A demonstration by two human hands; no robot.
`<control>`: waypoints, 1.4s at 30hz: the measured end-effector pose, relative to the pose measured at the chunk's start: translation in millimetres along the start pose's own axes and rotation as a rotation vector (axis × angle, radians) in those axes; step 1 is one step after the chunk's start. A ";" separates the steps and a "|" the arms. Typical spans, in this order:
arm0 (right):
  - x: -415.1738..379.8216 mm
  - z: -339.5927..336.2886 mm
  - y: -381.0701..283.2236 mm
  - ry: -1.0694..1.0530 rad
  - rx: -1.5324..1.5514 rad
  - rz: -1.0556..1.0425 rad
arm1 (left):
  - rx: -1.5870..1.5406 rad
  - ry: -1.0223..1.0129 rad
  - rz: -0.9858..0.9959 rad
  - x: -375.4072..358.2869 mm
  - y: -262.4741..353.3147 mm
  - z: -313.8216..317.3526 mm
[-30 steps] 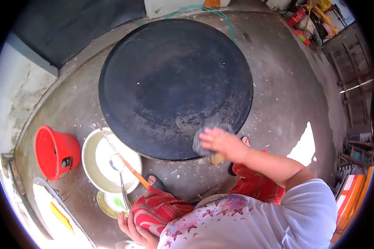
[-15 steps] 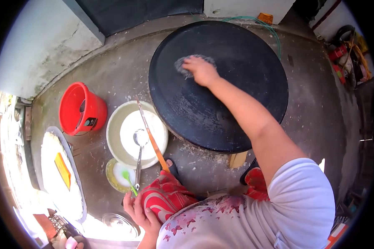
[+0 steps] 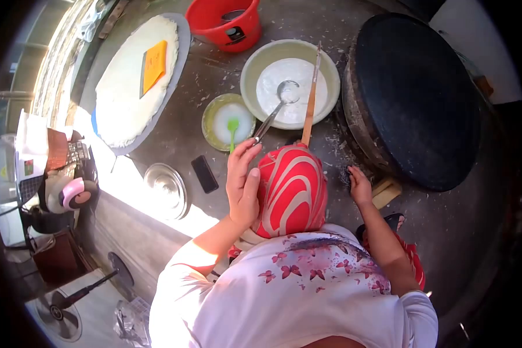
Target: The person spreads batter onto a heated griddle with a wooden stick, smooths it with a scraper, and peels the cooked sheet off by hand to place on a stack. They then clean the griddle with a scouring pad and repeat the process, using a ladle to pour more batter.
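Observation:
My left hand (image 3: 243,188) rests against my raised knee in red patterned cloth, fingers apart and holding nothing. Its fingertips are close to the handle end of a metal ladle (image 3: 271,119), whose bowl lies in a large basin (image 3: 247,75) of white batter. A wooden stick (image 3: 312,101) leans across the basin's rim. Low beside the round black griddle (image 3: 417,98), my right hand (image 3: 361,188) has its fingers closed on a dark scrubbing cloth (image 3: 347,175), of which only a little shows. The griddle's upper surface is bare and dark.
A smaller bowl (image 3: 209,129) holds white liquid and a green spoon (image 3: 232,129). A red bucket (image 3: 249,29) stands behind. Left are a round board with a white sheet (image 3: 119,98) and a yellow scraper (image 3: 155,66). A phone (image 3: 205,174) and metal lid (image 3: 181,194) lie nearby.
My right hand has left the griddle top, where it held the scrubbing cloth, and dropped beside the griddle's near side. The view has swung left and down. My left hand remains at the knee.

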State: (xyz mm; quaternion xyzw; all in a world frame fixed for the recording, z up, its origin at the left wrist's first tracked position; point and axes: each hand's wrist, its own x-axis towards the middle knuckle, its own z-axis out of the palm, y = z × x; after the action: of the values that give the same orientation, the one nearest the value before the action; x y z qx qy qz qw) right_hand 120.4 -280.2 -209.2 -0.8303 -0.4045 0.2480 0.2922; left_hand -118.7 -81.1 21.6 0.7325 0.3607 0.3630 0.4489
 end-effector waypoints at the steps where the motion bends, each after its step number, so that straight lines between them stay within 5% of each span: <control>1: 1.7 6.1 7.5 -0.019 -0.042 -0.046 | -0.099 0.067 -0.105 -8.6 -11.1 -4.8; 5: -2.7 11.1 18.9 -0.125 -0.133 -0.011 | 0.050 0.277 -0.500 -63.5 -97.4 -39.0; 8: -13.4 7.9 25.4 -0.223 -0.089 0.055 | 0.476 0.208 -0.585 -123.5 -221.1 -82.3; 10: -29.2 0.3 19.2 -0.312 -0.109 0.115 | 0.856 0.165 -0.876 -136.6 -260.5 -99.3; 16: -53.6 -17.1 -8.4 -0.447 0.136 0.440 | 0.829 0.159 -1.196 -127.0 -335.9 -121.2; 28: -28.5 -17.7 -13.6 -0.414 0.341 0.707 | 0.858 0.357 -1.339 -77.1 -388.6 -125.0; 42: 22.3 -1.6 -22.8 -0.374 0.594 0.806 | 1.005 0.322 -1.376 -51.4 -365.7 -77.1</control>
State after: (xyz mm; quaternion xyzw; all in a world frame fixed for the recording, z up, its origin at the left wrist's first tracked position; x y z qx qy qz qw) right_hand 121.7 -251.0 -196.4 -0.7432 -0.0112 0.5881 0.3190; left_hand -283.2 28.6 -299.7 0.4026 0.9006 -0.0924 0.1355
